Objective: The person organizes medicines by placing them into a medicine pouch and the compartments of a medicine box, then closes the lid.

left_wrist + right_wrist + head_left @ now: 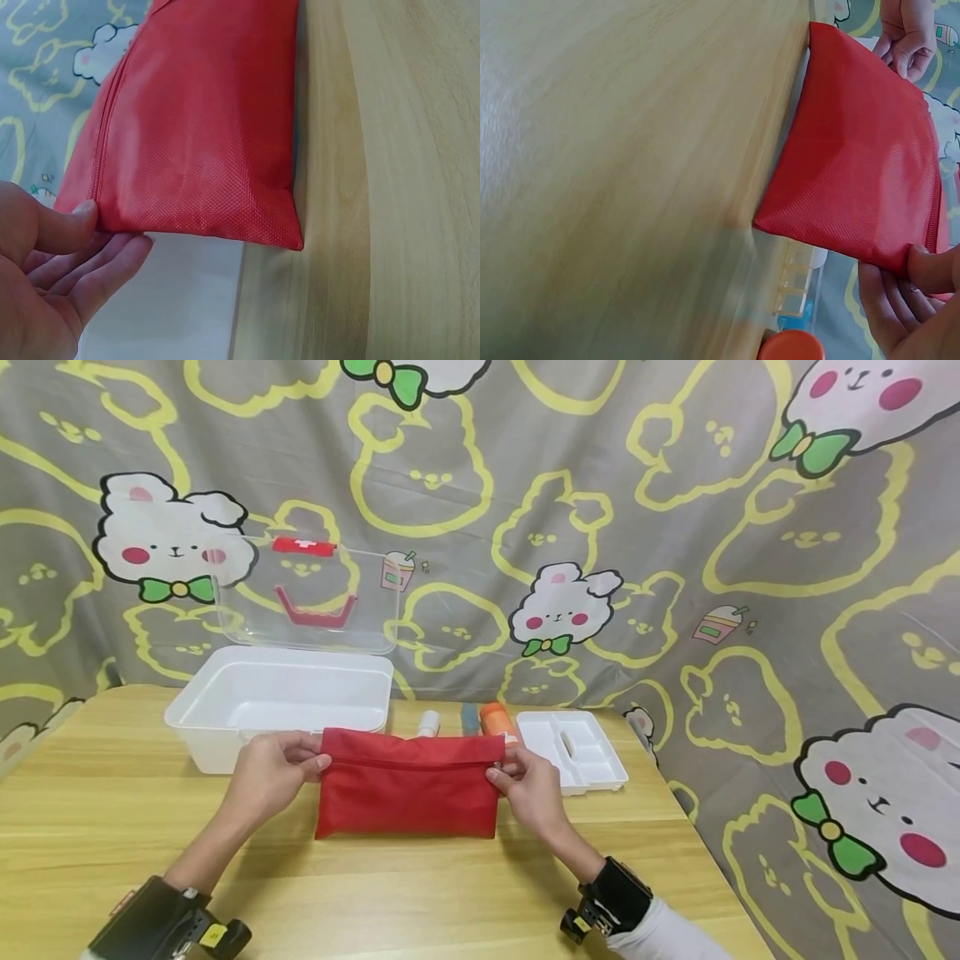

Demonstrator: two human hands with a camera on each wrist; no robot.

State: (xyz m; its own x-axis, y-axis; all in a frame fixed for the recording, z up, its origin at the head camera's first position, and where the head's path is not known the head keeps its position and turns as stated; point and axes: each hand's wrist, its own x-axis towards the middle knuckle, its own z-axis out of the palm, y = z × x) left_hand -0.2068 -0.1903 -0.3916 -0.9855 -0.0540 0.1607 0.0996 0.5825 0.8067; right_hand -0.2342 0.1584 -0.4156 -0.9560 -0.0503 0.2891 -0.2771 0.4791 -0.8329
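A red zippered pouch [408,797] hangs upright between my two hands over the front of the table, its zipper running along the upper part. My left hand [273,777] pinches its upper left corner between thumb and fingers. At the opposite end, near the zipper's end, my right hand [528,785] pinches the upper right corner. The left wrist view shows the thumb pressing on the pouch [195,135] beside the zipper, fingers behind it. In the right wrist view the pouch [855,150] stretches from one hand to the other.
Behind the left hand stands a white bin [277,685] with its clear lid [247,610] raised, bearing a red handle. Behind the pouch are a small white bottle [428,723], a bluish item [469,718] and an orange bottle [495,720]. A white divided tray [600,752] lies right.
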